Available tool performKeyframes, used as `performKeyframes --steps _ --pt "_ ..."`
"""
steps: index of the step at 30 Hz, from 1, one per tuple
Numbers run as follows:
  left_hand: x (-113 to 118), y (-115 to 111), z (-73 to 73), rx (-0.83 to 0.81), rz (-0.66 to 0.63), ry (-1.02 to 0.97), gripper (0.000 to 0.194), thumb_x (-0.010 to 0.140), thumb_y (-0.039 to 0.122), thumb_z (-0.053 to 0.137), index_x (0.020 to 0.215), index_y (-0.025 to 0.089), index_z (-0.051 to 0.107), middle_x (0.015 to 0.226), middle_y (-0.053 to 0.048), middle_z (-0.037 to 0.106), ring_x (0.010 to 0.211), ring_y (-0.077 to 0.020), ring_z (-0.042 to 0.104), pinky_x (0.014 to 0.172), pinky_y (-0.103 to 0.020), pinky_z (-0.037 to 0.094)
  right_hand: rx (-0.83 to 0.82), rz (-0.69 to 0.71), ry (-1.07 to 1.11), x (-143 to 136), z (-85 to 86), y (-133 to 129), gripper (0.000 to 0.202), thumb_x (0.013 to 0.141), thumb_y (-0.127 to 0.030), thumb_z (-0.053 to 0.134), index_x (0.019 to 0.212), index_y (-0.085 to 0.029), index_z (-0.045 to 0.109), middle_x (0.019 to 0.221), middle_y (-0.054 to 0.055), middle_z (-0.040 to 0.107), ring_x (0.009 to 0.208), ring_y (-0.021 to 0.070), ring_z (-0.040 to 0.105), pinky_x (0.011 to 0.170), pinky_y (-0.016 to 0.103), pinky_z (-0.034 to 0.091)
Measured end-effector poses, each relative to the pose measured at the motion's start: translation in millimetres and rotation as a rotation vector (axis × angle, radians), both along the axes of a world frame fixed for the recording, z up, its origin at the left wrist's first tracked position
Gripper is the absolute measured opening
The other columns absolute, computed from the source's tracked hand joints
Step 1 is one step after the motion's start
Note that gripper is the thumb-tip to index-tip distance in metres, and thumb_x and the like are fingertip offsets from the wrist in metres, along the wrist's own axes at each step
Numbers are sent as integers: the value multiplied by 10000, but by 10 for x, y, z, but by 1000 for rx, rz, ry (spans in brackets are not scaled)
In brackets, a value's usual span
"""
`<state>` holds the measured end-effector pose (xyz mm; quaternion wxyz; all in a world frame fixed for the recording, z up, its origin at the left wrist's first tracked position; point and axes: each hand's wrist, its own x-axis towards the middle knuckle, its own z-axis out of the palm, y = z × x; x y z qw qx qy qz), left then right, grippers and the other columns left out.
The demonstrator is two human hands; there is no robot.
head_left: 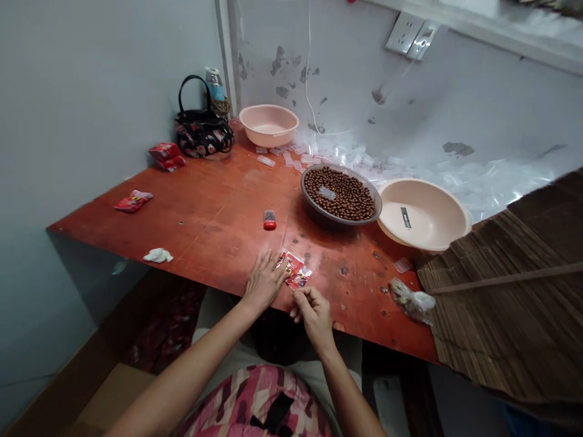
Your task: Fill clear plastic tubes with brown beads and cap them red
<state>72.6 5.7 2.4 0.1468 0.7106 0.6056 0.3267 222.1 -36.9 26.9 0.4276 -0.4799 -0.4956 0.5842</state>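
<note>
Near the table's front edge a flat red packet (296,270) lies on the red tabletop. My left hand (266,279) rests flat with its fingers spread, fingertips on the packet's left side. At the packet's lower edge is my right hand (312,312), its fingers curled and thumb and index finger pinched together; whatever may be between them is too small to make out. Beyond the hands lies a small clear container with a red end (269,220). A dark bowl (307,203) full of brown balls, with a clear scoop-like piece (327,193) on top, stands behind to the right.
Two pale basins (268,127) (460,233) stand at the back and right. Clear plastic pieces (350,158) line the wall. A floral bag (203,136), red packets (133,201) and white tissue (158,255) are left; a knotted plastic bag (412,300) and stacked cardboard (510,291) are right.
</note>
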Motion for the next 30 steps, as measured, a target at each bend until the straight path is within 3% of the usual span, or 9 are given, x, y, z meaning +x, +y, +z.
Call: performKeyframes --steps 5,10,12,16,19,21,25,28,30 --pt "0 15 -72 46 7 46 285 820 282 493 1075 260 618 1253 -78 530 1245 -306 353 1024 -543 196 23 -68 -33 52 -26 89 243 791 -400 541 752 -161 561 583 -19 559 472 81 508 433 180 398" --pt "26 -77 13 102 18 -90 267 820 258 493 1045 249 637 1245 -77 535 1258 -292 338 1032 -514 205 133 -221 -81 -18 -34 308 386 689 -335 659 1026 -186 544 948 43 610 815 147 577 683 247 471" --pt "53 -126 77 120 12 -145 268 819 235 492 1041 240 642 1245 -78 535 1260 -280 339 1044 -491 196 115 -180 -37 -63 -23 392 451 666 -310 676 1067 -189 509 878 23 615 764 139 578 670 246 470" --pt "34 -225 259 70 54 -394 327 780 251 555 1102 239 612 1228 -64 553 1204 -267 422 1026 -421 269 76 -76 86 -116 44 517 326 735 -283 595 1032 -193 492 620 -56 553 551 91 521 548 202 433" --pt "-84 -259 370 -162 155 -716 357 722 326 624 1059 208 642 1064 -73 655 1008 -272 577 903 -373 414 28 98 135 -137 123 607 325 711 -259 609 1007 -182 497 561 -78 510 469 69 464 479 180 384" --pt "-186 -261 401 -361 107 -917 285 714 371 623 899 169 703 888 -69 699 850 -251 628 809 -352 468 -8 258 114 -174 173 685 337 692 -249 619 999 -175 501 536 -86 495 440 65 444 455 175 360" --pt "-348 -262 384 -570 57 -1247 259 676 363 665 746 117 705 710 -53 682 689 -178 623 725 -314 501 62 458 -137 -351 243 938 282 714 -257 590 973 -161 534 567 -60 536 456 79 472 478 193 385" --pt "-409 -288 363 -568 201 -1337 241 616 326 722 679 95 692 658 -51 671 616 -138 610 648 -256 512 391 399 -543 -558 287 1250 206 818 -242 451 954 -156 579 805 39 636 701 144 577 650 260 443" --pt "-433 -313 358 -557 279 -1391 236 597 313 738 649 90 682 642 -52 668 593 -124 606 601 -228 513 687 344 -855 -700 319 1497 285 846 -177 378 1075 -172 548 1111 90 584 988 194 533 807 312 413"
